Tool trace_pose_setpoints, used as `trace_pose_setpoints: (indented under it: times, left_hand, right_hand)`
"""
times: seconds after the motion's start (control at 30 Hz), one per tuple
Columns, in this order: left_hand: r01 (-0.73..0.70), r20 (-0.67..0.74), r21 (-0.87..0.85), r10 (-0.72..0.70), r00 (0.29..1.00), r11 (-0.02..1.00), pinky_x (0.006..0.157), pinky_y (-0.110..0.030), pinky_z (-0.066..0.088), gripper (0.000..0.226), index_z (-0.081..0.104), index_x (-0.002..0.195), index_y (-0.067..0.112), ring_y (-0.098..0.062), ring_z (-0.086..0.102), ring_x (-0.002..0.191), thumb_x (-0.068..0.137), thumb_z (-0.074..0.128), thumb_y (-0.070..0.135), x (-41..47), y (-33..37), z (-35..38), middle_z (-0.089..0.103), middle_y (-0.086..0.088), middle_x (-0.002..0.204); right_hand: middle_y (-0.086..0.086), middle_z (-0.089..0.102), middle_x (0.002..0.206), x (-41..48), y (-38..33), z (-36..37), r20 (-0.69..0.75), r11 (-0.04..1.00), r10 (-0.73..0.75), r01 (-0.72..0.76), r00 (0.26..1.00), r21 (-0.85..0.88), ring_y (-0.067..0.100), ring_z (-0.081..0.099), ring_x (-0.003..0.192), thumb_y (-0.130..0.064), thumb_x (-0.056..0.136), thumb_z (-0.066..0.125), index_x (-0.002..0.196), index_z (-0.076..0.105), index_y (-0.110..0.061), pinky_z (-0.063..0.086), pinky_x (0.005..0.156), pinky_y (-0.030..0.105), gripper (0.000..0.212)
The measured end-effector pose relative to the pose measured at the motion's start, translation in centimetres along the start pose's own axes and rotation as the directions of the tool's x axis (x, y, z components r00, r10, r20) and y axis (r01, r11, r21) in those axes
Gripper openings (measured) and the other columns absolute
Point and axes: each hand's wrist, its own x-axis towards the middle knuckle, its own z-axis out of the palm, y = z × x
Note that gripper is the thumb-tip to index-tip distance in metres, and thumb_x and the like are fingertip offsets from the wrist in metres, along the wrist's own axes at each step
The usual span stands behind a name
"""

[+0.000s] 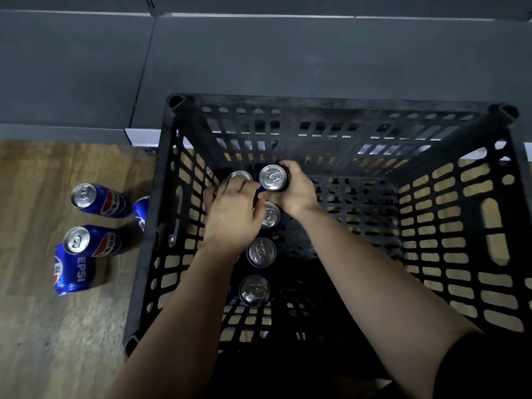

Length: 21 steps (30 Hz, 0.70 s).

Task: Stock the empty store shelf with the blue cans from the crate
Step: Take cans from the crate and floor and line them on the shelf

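Observation:
A black slatted crate [449, 131] stands on the floor below me with several blue cans upright along its left side. Both my hands reach down into it. My right hand [293, 191] is wrapped around one blue can [273, 177] at the far end of the row, its silver top showing. My left hand [230, 211] is closed over the neighbouring can [239, 176], whose top is partly hidden by my fingers. More cans [261, 251] stand behind my hands in the row. The dark grey shelf [259, 59] lies beyond the crate, with no cans on it.
On the wooden floor [57, 326] left of the crate stand two upright blue cans [99, 199], one lying on its side [73, 273], and another [141, 211] partly hidden by the crate wall. The shelf's front edge runs just behind the crate.

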Motion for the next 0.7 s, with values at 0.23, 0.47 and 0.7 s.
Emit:
trace_pose_setpoints:
  times: [0.23,0.47,0.7]
  left_hand:
    - [0.002,-0.019,-0.012,-0.002,1.0,1.0,0.099,-0.048,0.032,0.029,0.061,0.114,0.015,-0.028,0.054,0.106,0.09,0.054,0.028,0.1,0.0,-0.1,0.058,-0.008,0.118]
    - [-0.019,-0.047,0.083,0.023,0.999,0.996,0.098,-0.047,0.03,0.028,0.064,0.108,0.017,-0.026,0.056,0.1,0.089,0.05,0.031,-0.6,0.8,-2.1,0.059,-0.004,0.114]
    - [-0.006,0.005,0.041,0.006,1.0,0.999,0.098,-0.046,0.027,0.037,0.064,0.108,0.019,-0.027,0.056,0.103,0.084,0.043,0.037,-2.1,4.9,-11.3,0.06,-0.003,0.115]
  right_hand:
    - [-0.011,0.065,0.099,-0.8,-0.2,-0.7,-0.016,0.999,-0.031,0.03,0.999,-0.03,0.007,0.06,0.09,-0.029,0.064,0.088,0.118,0.06,-0.023,0.036,0.064,0.004,0.061]
    - [-0.007,0.069,0.1,-2.7,-1.9,-4.5,-0.054,0.998,-0.035,0.032,0.998,-0.05,0.011,0.063,0.094,-0.043,0.065,0.084,0.107,0.064,-0.022,0.05,0.081,0.025,0.051]
    - [-0.012,0.069,0.096,-8.4,-9.1,-10.3,-0.067,1.0,-0.011,0.01,0.998,-0.005,0.009,0.065,0.092,-0.047,0.063,0.083,0.104,0.064,-0.027,0.056,0.084,0.034,0.049]
